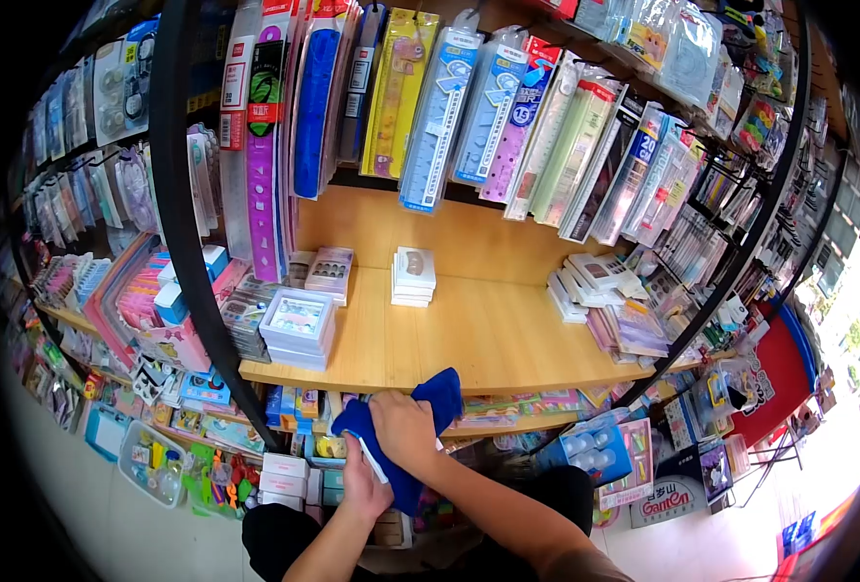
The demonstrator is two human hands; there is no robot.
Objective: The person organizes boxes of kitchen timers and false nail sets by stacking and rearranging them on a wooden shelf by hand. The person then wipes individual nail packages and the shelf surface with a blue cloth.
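Low in front of the shelf, my left hand (364,485) grips a small white box (373,460), of which only a narrow edge shows. My right hand (403,432) is closed on a blue cloth (439,396) and presses it over the box. The cloth drapes down past both hands and hides most of the box. Behind them, a short stack of similar white boxes (413,276) stands on the wooden shelf (478,339).
Packaged rulers (439,116) hang above the shelf. White-framed boxes (297,325) are stacked at its left, flat packs (633,325) at its right. Black uprights (182,194) flank it. Below are a plastic bin (153,466) and a blue package (590,448).
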